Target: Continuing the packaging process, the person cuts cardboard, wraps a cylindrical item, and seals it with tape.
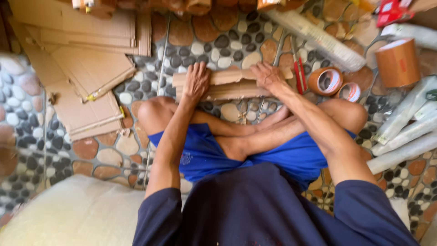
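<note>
Cardboard piece [227, 84]: a folded brown strip of corrugated board lying on the pebble-patterned floor [218, 45], straight ahead of the person's crossed legs [255, 132].
Long axis: runs left to right across the view, square to the person's forearms, so both hands meet it from the near long edge.
Left hand [196, 82]: laid palm-down on the left end of the strip, fingers spread and pointing away from the body; it presses flat and does not close around the board.
Right hand [267, 75]: rests on the right end, fingers bent over the upper edge. Whether they curl under the board and pinch it, I cannot tell.
Which hand is nearer: neither; each covers one end, and the middle of the strip shows bare between them.
Layers: the strip looks doubled, an upper flap sitting on a lower one whose torn edge shows toward the legs.
Red tool [299, 75]: a thin red-handled thing lying on the floor just right of the right hand, its length pointing away from the body; near the strip's end, touching or not I cannot tell.
Tape rolls [326, 81]: two brown rolls lying beside each other farther right, clear of the strip; a larger roll [397, 63] stands beyond them.
Flattened boxes [86, 73]: a loose heap of cardboard sheets on the left, apart from the left hand.
White wrapped rolls [405, 132]: several stacked at the right edge, well apart from both hands.
</note>
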